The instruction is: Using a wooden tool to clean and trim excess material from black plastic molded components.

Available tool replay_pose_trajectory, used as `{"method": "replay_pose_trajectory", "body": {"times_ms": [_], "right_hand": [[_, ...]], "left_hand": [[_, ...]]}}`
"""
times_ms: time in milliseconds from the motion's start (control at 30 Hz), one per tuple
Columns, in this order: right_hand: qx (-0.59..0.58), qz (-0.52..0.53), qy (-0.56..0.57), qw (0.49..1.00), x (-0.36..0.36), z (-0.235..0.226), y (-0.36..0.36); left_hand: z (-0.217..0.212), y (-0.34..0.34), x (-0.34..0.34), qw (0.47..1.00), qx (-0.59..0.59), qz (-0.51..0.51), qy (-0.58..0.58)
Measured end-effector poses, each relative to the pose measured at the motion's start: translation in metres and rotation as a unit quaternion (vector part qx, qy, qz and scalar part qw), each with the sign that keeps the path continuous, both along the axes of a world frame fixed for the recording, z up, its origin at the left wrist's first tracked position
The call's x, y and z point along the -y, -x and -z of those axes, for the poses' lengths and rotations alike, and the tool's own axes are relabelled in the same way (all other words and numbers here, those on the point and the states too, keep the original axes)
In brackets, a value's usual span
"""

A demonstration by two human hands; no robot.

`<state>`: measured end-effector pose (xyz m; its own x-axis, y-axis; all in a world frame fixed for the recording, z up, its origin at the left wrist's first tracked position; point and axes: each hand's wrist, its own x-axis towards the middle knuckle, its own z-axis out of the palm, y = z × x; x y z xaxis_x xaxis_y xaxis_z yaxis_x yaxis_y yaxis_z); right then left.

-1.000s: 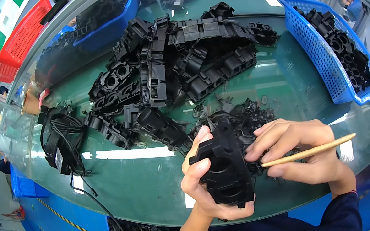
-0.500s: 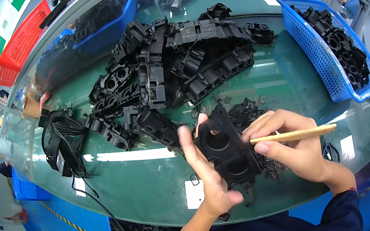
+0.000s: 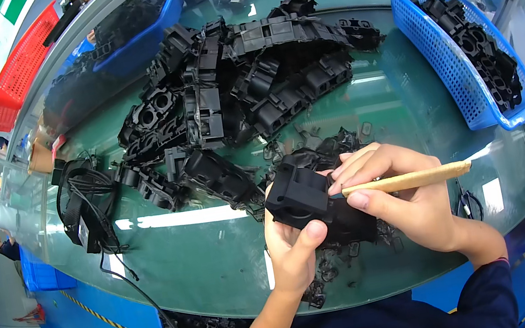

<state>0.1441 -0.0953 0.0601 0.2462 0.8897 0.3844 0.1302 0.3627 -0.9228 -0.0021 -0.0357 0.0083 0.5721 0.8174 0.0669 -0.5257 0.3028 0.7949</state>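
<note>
Black plastic, a moulded part [image 3: 297, 189], sits clamped in my left grip [image 3: 289, 256], while my right grip [image 3: 413, 202] pinches a tan stick tool [image 3: 416, 178] at the part's right side; if the part twisted in a loose hold, I judge the tip, too hidden to make out, could skid into my left grip. Around the moulded part, the green tabletop [image 3: 180, 249] carries small scraps [image 3: 324, 272], a heap of mouldings [image 3: 283, 33] beyond it, a blue basket [image 3: 449, 83] farther right, and blue floor [image 3: 94, 314] lower left.
</note>
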Motion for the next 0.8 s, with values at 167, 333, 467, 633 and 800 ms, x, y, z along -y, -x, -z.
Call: {"method": "replay_pose_trajectory", "body": {"times_ms": [167, 333, 467, 633, 800], "right_hand": [[0.019, 0.017, 0.001, 1.0, 0.0, 0.002, 0.0], [0.021, 0.036, -0.001, 0.999, 0.002, 0.004, 0.003], [0.088, 0.024, -0.017, 0.996, 0.004, 0.003, 0.002], [0.161, 0.052, -0.063, 0.984, 0.006, 0.006, 0.008], [0.238, 0.084, -0.118, 0.961, 0.003, 0.011, 0.014]], "left_hand": [[0.004, 0.001, 0.003, 0.999, -0.023, -0.007, 0.025], [0.005, -0.001, 0.004, 1.0, -0.02, -0.008, 0.01], [0.007, -0.002, 0.003, 0.999, -0.019, -0.008, -0.028], [0.009, -0.004, 0.004, 0.997, -0.017, -0.033, -0.063], [0.003, -0.007, 0.009, 0.992, -0.007, -0.08, -0.099]]}}
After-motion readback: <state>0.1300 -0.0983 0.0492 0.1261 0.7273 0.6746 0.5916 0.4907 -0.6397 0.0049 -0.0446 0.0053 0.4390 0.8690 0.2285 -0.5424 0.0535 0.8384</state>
